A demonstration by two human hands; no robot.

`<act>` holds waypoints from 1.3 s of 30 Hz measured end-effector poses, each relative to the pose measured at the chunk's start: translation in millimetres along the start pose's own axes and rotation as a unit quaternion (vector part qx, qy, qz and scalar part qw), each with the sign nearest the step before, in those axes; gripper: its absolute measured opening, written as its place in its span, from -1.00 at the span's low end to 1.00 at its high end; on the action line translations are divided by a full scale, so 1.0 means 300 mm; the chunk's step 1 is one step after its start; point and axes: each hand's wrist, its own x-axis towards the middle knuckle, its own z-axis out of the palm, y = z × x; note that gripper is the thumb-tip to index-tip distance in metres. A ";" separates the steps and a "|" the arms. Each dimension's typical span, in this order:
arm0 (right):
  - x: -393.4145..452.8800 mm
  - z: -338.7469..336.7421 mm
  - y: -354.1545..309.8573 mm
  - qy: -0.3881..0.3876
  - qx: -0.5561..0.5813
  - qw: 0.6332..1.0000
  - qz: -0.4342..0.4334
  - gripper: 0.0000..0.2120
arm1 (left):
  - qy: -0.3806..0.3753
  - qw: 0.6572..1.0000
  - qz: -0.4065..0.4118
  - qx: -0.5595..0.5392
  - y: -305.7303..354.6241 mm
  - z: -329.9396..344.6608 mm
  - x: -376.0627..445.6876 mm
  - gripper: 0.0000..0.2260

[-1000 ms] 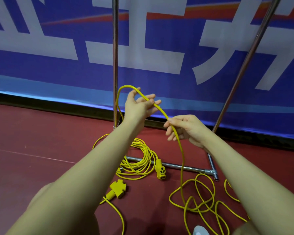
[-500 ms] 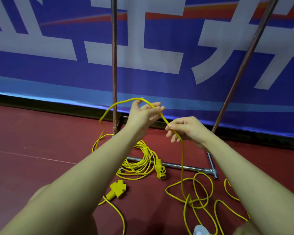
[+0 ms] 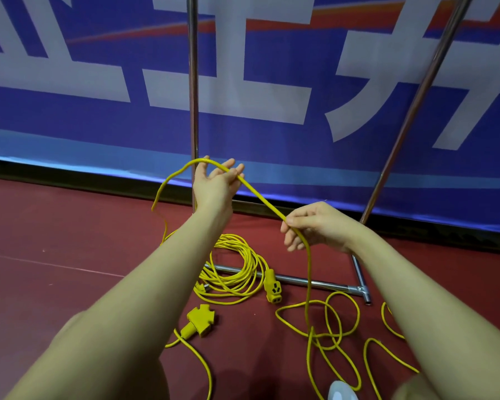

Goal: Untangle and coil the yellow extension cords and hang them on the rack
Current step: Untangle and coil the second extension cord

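Left hand (image 3: 214, 186), palm up with fingers (image 3: 233, 174) loosely curling, is cradling a yellow extension cord (image 3: 260, 199). Right hand (image 3: 315, 226) is pinching the same cord between thumb and forefinger, other fingers hanging relaxed. Between the hands the cord is running diagonally, far-left to near-right, then dropping vertically to loose loops (image 3: 329, 324) on the red floor (image 3: 55, 255). A coiled cord (image 3: 237, 272) is lying against the rack's base bar (image 3: 309, 282). A blue banner (image 3: 272, 145) is standing behind.
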 end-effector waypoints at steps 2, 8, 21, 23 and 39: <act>0.002 -0.005 0.002 0.013 -0.004 1.000 -0.012 -0.83 | -0.032 0.999 -0.039 -0.014 -0.007 0.004 -0.006 -0.40; 0.009 -0.002 -0.014 0.040 0.021 0.998 -0.053 -0.83 | -0.135 0.985 -0.069 0.085 -0.028 0.034 -0.078 -0.64; 0.014 -0.021 0.051 0.073 0.005 0.997 -0.027 -0.72 | -0.048 0.998 0.009 -0.026 0.026 0.022 -0.047 -0.62; 0.018 -0.018 0.043 0.098 0.020 0.994 -0.050 -0.73 | -0.067 0.997 -0.024 -0.027 0.023 0.023 -0.053 -0.55; 0.042 0.010 0.060 0.026 0.020 0.999 -0.034 -0.72 | -0.056 0.998 0.005 -0.027 0.058 0.003 -0.012 -0.59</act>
